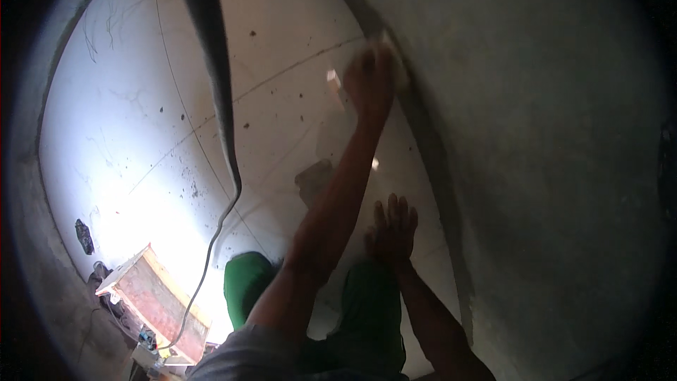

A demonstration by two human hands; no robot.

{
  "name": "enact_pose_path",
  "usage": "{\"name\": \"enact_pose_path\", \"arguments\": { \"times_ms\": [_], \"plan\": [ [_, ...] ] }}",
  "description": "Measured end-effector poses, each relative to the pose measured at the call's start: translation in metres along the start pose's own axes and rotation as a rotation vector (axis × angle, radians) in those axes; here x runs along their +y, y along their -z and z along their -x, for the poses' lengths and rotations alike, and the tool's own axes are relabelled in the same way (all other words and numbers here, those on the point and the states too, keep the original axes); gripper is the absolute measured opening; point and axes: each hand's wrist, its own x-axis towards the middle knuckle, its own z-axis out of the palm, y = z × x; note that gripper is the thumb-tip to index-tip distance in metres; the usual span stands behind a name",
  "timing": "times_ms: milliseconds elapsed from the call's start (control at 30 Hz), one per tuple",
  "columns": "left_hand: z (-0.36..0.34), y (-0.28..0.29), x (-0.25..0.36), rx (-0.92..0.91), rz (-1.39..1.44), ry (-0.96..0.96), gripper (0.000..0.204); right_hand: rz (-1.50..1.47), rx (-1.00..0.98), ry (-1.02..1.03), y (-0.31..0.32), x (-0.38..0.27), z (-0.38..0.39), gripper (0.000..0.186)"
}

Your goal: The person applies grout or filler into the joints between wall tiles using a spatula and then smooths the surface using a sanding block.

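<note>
My left hand [369, 77] is reached out to the foot of the grey wall [536, 120], its fingers closed, slightly blurred, round something I cannot make out; a pale, flat edge shows just beside it. My right hand [392, 233] lies with fingers spread on the white tiled floor [275, 141], beside my green-clad knee. Under my left forearm is a grey, irregular block or piece [310, 182], partly hidden. A small pale piece [333, 79] lies left of my left hand.
A long dark pole or hose [211, 49] hangs down on the left, narrowing into a cord. At the lower left a reddish wooden box [151, 286] stands with cords and clutter by a bright light. A dark lump [84, 236] lies near the left edge. Small debris dots the tiles.
</note>
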Motion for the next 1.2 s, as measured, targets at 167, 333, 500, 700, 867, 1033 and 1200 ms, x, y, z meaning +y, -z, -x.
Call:
{"name": "enact_pose_path", "arguments": {
  "times_ms": [167, 333, 500, 700, 867, 1033, 1200],
  "plan": [
    [-0.033, -0.001, 0.009, -0.197, -0.066, 0.240, 0.052, 0.004, -0.034, -0.028, -0.002, 0.000, 0.000, 0.071],
    [-0.049, 0.012, 0.021, -0.159, -0.078, -0.004, 0.052, 0.025, -0.053, -0.010, -0.006, 0.000, 0.006, 0.072],
    [-0.078, -0.007, -0.006, -0.215, -0.257, -0.086, 0.054, 0.000, -0.041, -0.013, -0.006, 0.000, 0.004, 0.072],
    [-0.033, -0.029, -0.036, -0.048, -0.112, -0.093, 0.049, 0.026, 0.008, 0.028, -0.001, 0.000, 0.002, 0.073],
    [-0.119, -0.047, -0.090, -0.137, -0.235, -0.166, 0.045, 0.000, -0.044, -0.010, -0.007, 0.003, 0.005, 0.073],
    [0.057, -0.012, -0.058, -0.189, -0.147, -0.122, 0.031, -0.016, -0.043, -0.024, -0.016, 0.003, 0.011, 0.073],
    [0.122, 0.026, 0.033, -0.155, 0.057, 0.092, 0.035, 0.013, -0.095, -0.036, -0.017, 0.005, 0.009, 0.075]
  ]
}}
